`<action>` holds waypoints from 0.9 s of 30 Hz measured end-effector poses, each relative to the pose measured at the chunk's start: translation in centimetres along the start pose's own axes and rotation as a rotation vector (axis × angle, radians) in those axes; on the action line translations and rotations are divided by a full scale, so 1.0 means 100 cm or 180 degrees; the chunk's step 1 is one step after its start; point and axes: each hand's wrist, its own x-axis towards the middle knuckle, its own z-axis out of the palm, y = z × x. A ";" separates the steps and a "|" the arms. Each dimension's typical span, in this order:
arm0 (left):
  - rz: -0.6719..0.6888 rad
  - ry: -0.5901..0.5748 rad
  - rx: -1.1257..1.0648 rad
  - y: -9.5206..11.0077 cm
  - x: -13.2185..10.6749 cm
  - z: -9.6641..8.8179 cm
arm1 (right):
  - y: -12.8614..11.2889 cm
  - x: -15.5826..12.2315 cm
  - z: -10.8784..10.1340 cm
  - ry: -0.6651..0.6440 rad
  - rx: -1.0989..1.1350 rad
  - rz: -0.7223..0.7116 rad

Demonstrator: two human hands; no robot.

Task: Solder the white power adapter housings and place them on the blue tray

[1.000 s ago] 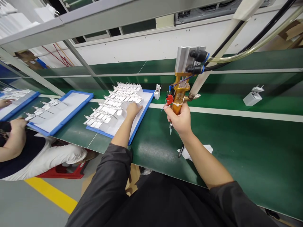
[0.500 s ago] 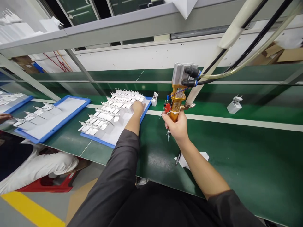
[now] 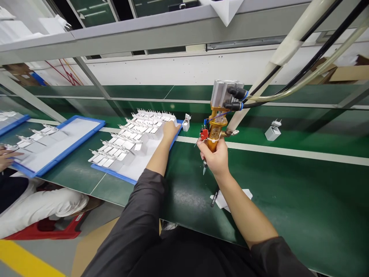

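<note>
My right hand [image 3: 216,156] is wrapped round a dispensing gun [image 3: 215,129] with a gold body, a red switch and a pointed nozzle. The nozzle points down over the green bench. My left hand [image 3: 170,131] reaches to the right end of the rows of small white cases [image 3: 151,125] with raised flaps and thin prongs. They stand in a blue-rimmed tray [image 3: 113,174]. The thumb shows near the tray's edge, but the other fingertips are hidden, and I cannot tell whether they grip a case.
Single white cases stand on the bench beside the tray [image 3: 186,124] and farther right [image 3: 272,130]. A black pen [image 3: 215,197] lies by white paper [image 3: 246,193]. Another blue-rimmed tray [image 3: 69,144] and a co-worker's hand [image 3: 7,157] are at left. Hoses [image 3: 291,90] rise from the gun.
My left thumb now shows, spread toward the tray's edge. The co-worker's hand has come farther into view over the left tray. My right hand keeps its grip on the dispensing gun.
</note>
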 end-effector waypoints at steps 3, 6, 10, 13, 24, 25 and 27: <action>0.0381 0.0153 -0.0187 0.025 -0.006 0.012 | 0.000 0.000 -0.001 0.0022 -0.0001 -0.0022; 0.0422 0.0276 -0.0328 0.044 -0.008 0.022 | -0.002 -0.001 -0.002 -0.0017 -0.0004 -0.0036; 0.0361 0.0334 -0.0543 0.050 -0.008 0.021 | -0.003 -0.001 -0.002 -0.0075 0.0018 -0.0064; 0.0490 0.0265 -0.0705 0.044 -0.014 0.007 | -0.004 0.000 -0.003 -0.0072 0.0055 -0.0052; 0.1162 -0.0525 -0.1605 -0.044 -0.202 -0.020 | -0.002 0.003 -0.006 -0.0024 0.0105 -0.0312; 0.1176 -0.0522 -0.1700 -0.051 -0.222 -0.014 | -0.003 0.003 -0.006 -0.0017 0.0097 -0.0352; 0.1252 -0.0225 -0.1815 -0.058 -0.253 0.000 | -0.004 0.002 -0.005 -0.0051 0.0137 -0.0400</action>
